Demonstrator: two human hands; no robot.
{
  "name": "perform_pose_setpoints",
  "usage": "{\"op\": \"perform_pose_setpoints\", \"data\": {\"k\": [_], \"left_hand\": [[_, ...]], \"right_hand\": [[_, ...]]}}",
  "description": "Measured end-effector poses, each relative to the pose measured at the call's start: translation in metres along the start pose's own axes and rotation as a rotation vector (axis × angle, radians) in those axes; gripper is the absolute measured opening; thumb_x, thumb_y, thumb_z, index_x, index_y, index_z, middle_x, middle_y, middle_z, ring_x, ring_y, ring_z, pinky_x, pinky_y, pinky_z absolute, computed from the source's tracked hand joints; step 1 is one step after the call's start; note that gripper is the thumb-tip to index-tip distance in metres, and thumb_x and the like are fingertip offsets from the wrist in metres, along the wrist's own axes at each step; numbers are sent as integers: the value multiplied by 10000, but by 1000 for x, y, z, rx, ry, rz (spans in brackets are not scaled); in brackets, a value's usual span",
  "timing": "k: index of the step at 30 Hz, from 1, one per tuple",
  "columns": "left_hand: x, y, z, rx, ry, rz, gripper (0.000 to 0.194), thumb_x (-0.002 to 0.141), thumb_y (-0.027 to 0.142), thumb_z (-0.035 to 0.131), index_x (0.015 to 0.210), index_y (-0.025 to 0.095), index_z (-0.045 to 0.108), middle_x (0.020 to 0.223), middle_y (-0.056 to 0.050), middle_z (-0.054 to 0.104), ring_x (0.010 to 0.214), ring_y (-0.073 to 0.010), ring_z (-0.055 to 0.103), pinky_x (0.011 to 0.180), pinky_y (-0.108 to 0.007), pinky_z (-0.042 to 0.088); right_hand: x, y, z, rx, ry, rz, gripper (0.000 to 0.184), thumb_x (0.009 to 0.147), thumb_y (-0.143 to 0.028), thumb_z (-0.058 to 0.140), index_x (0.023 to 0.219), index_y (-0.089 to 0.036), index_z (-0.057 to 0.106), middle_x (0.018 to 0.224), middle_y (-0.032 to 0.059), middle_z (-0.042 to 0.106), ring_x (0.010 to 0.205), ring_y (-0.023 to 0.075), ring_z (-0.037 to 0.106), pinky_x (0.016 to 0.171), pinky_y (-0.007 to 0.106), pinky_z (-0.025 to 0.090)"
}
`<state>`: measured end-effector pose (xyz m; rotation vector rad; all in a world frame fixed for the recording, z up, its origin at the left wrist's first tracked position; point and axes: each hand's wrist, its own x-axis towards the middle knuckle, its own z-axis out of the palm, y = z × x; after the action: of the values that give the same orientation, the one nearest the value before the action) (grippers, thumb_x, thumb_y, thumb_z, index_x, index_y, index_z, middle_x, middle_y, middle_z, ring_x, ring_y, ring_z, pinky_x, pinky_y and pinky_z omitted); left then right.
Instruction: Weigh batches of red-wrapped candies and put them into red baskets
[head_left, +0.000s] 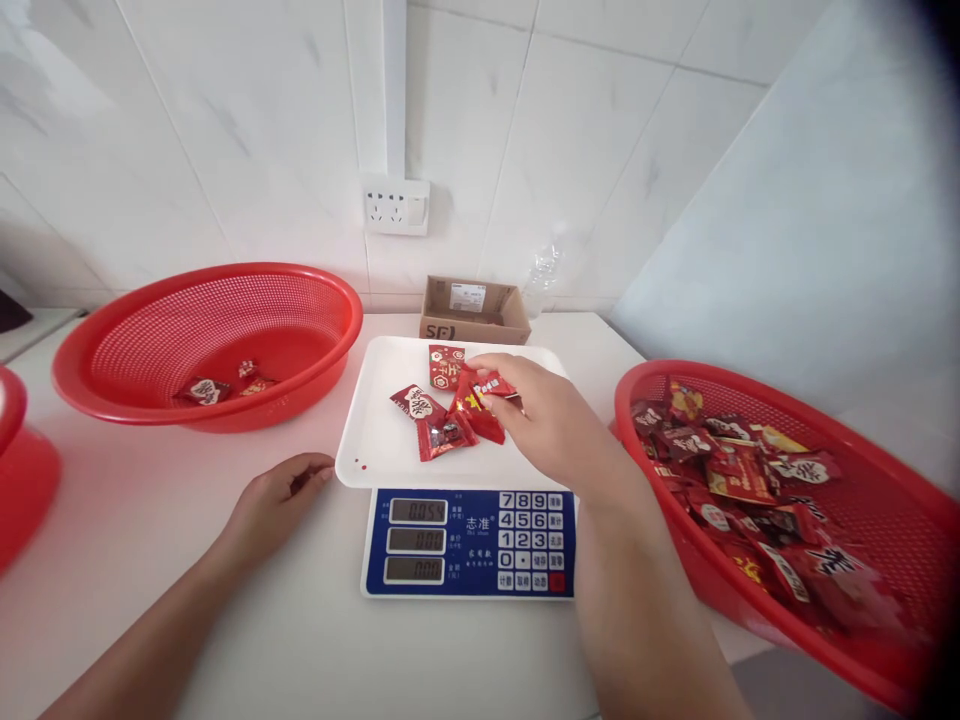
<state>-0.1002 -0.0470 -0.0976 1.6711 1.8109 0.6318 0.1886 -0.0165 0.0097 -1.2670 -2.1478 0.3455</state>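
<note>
While the right hand is busy: step in hand looks like weighing small packets, though I can't tell if it's setting one down or picking one up.
Packet in the fingers: glossy red wrapper with pale print, clamped between thumb and fingertips as far as I can see, right above the others.
Scale tray: white rectangular plastic tray with rounded corners. On it sit a red square packet with flower print, a dark maroon packet with white lettering, a red packet with a clear window and a red-and-yellow packet, all bunched near the middle.
Scale panel: flat blue plastic front with white keys. Top display shows a dim non-zero figure, lower two look like zeros.
Left hand: fingers curled in together, nothing visible in it, resting on the table just beside the tray's corner.
Right basket: red perforated plastic bowl, lots of mixed packets.
Left basket: similar wide red mesh bowl, only a few in there.
Next move: imo it calls for a clean release or lift, no dragging the neighbours and no leaning on the tray, or the reading's off.
</note>
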Motion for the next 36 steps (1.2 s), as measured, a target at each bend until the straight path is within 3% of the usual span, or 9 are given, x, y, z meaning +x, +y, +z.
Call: {"op": "perform_pose_setpoints", "data": {"k": [7,20,36], "left_hand": [[1,-5,1,2,-12,14,353,784,511,423,949,260,610,997,2,662,859,-188,611,682,-232,479],[1,-2,3,-22,8,17,365,770,501,441,970,248,614,953,3,668,835,-185,605,697,-248,463],[-2,1,2,-13,10,3,343,767,482,443,954,253,617,961,6,669,831,-185,608,693,-252,467]], "right_hand": [[1,-1,2,-37,14,-37,421,863,-133,379,1255,-248,484,1291,27,523,1182,179,481,969,389,429],[-26,-23,-32,-122,103,1,352,882,-313,447,1223,-267,522,1148,34,632,1026,224,602,845,388,494],[-23,-21,-26,-155,3,-12,358,890,-316,433,1236,-279,515,1205,9,606,1067,209,580,840,362,497]]}}
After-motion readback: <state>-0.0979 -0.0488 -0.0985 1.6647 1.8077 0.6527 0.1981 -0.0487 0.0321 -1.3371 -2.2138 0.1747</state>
